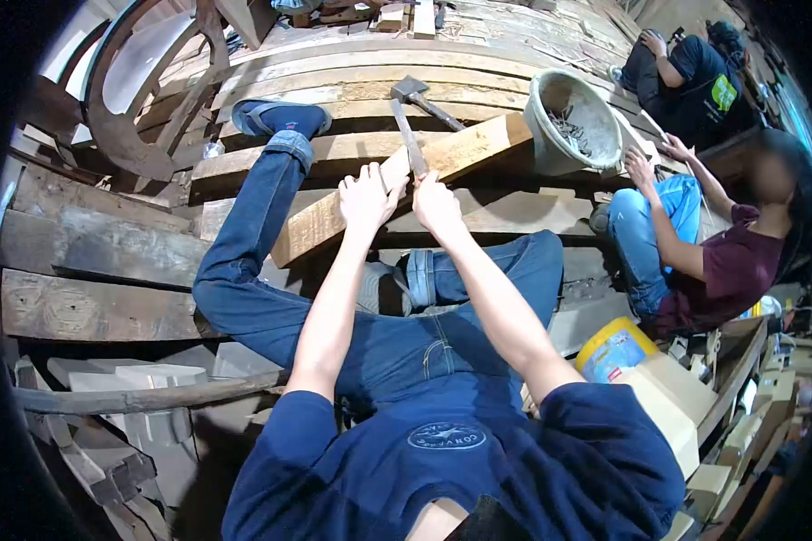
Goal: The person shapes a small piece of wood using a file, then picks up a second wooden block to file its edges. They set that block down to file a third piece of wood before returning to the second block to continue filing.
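My right hand point(438, 206) is closed around the near end of a long, flat-bladed knife point(408, 135), whose blade points away from me. Beside it, my left hand point(366, 200) grips a small pale piece of wood point(394, 169) close to the blade. Both hands are above a thick wooden beam point(311, 233) lying diagonally in front of me. A hammer point(410, 87) with a square head rests on the planks past the beam. The knife's handle is mostly hidden in my fist.
A grey bucket point(546, 135) of nails stands at the beam's far right end. To the right sit two people, one in a maroon shirt point(740, 257), one in black point(695, 81). A yellow-lidded tub point(615, 350) is at my right. Curved wooden frames point(99, 108) stand left.
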Demonstrator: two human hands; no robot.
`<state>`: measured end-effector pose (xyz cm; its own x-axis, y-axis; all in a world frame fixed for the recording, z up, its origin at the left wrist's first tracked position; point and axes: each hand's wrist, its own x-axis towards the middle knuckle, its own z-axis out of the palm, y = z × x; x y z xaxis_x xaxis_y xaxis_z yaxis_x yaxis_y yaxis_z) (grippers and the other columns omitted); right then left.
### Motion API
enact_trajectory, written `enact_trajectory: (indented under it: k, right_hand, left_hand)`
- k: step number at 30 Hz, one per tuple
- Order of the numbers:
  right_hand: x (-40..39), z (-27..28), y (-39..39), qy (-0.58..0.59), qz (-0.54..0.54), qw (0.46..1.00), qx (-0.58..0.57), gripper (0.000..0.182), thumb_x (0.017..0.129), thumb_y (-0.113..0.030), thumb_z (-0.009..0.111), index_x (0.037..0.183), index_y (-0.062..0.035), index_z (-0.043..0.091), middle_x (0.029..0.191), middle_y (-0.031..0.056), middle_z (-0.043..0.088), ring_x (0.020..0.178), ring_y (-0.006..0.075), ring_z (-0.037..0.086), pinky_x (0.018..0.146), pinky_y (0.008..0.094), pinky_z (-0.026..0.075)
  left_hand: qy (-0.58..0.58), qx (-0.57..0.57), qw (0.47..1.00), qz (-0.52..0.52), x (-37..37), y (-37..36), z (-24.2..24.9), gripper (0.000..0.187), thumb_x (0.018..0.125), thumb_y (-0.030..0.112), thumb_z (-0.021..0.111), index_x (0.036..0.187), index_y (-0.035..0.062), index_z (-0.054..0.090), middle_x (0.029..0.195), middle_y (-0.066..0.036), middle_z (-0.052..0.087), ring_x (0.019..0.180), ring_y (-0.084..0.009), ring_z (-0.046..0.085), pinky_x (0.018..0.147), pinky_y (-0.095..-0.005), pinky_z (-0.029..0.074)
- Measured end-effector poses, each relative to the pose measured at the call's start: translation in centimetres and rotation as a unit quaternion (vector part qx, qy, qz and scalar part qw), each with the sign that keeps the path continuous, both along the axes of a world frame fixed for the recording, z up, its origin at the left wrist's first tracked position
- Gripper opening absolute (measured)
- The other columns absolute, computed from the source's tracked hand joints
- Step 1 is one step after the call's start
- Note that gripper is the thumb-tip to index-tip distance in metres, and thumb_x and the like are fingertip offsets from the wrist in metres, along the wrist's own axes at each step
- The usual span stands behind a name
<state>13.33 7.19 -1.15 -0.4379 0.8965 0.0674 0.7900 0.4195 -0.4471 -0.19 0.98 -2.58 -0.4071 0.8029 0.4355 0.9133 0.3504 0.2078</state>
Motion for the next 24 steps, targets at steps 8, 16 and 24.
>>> enact_trajectory:
  k: [8, 16, 24]
  right_hand:
    - [7.4, -1.6, -7.4, -0.005, -0.003, 0.998, -0.055, 0.023, 0.102, -0.024, 0.041, 0.112, -0.0031, 0.044, 0.077, 0.0278, 0.068, 0.076, 0.0452, 0.07, 0.069, 0.0567, 0.057]
    - [2.2, -1.0, -2.1, 0.035, 0.003, 0.999, -0.042, 0.024, 0.1, -0.022, 0.043, 0.113, -0.001, 0.044, 0.086, 0.0306, 0.069, 0.082, 0.0486, 0.069, 0.073, 0.0565, 0.057]
    - [8.6, -1.8, -9.1, 0.008, 0.001, 0.991, -0.133, 0.029, 0.105, -0.027, 0.035, 0.12, -0.0029, 0.042, 0.081, 0.0321, 0.067, 0.083, 0.0481, 0.069, 0.075, 0.0587, 0.055]
  left_hand:
    - [-0.01, -0.035, 0.999, -0.002, 0.1, -0.3, 0.6, 0.062, 0.089, 0.06, 0.061, 0.115, 0.0041, 0.06, 0.104, -0.016, 0.066, 0.09, -0.0395, 0.063, 0.086, -0.0505, 0.048]
    - [-0.011, -0.002, 1.0, -0.01, 0.1, -0.1, 0.4, 0.062, 0.088, 0.061, 0.063, 0.108, 0.0034, 0.06, 0.1, -0.016, 0.067, 0.085, -0.0396, 0.065, 0.081, -0.0523, 0.05]
    - [0.003, -0.023, 1.0, -0.002, 0.0, -0.1, 0.0, 0.065, 0.089, 0.064, 0.059, 0.113, 0.0037, 0.059, 0.104, -0.015, 0.065, 0.089, -0.0394, 0.063, 0.084, -0.0525, 0.047]
